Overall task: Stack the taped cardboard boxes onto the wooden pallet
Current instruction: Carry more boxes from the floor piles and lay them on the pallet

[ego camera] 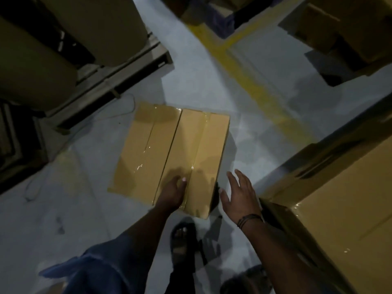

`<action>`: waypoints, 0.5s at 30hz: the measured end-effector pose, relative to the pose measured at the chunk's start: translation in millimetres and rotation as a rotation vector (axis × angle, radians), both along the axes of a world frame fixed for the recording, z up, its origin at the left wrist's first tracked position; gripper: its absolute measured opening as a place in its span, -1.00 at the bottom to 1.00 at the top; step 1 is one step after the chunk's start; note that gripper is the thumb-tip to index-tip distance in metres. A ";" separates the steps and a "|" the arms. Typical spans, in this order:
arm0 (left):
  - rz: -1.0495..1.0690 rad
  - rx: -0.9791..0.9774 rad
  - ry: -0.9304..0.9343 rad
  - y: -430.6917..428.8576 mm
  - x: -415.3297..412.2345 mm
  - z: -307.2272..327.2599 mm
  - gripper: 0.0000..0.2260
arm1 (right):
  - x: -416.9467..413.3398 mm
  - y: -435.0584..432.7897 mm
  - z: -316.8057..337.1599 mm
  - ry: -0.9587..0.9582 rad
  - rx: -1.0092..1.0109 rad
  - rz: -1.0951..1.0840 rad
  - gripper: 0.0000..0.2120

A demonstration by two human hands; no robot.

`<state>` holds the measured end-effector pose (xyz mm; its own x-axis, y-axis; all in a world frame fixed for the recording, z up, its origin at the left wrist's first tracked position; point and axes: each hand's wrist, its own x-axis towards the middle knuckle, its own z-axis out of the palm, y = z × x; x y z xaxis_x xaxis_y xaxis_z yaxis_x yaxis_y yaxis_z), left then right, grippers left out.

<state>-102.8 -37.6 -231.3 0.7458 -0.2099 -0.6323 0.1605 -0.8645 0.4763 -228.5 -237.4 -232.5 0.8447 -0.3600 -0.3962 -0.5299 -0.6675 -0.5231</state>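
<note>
The flat brown taped cardboard box (pixel 169 149) lay on the grey floor (pixel 212 92). The left hand (pixel 171 194) rested on its near end, grip unclear; the right hand (pixel 239 198) hovered just beside it, fingers spread, empty.

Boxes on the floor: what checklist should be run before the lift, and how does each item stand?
1. Tape on boxes: glossy strips along both tops, ok.
2. Left hand: rests on the top by the near edge, ok.
3. Right hand: open beside the boxes, not touching, not ok.
4. Foot: just behind the near edge, not under it, ok.
5. Room on pallet: visible part loaded, cannot tell.
6. Cord on floor by pallet: possible trip risk, not ok.
</note>
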 end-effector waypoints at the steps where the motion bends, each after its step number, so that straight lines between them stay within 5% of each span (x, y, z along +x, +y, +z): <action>1: -0.014 0.012 -0.018 6.7 9.5 -13.5 -0.46 | 8.2 6.0 -15.4 0.026 0.005 0.005 -0.40; 11: -0.343 0.009 -0.236 45.5 113.5 -184.5 -0.58 | 117.7 58.4 -214.1 0.113 -0.060 -0.062 -0.48; 15: -0.297 0.032 -0.175 53.7 137.4 -222.5 -0.55 | 112.4 66.5 -265.2 0.134 -0.162 0.010 -0.45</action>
<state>34.6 16.1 -453.8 0.7529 -0.4159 -0.5102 -0.1816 -0.8763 0.4463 -116.1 -170.9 -497.7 0.7921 -0.4201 -0.4428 -0.5805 -0.7428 -0.3336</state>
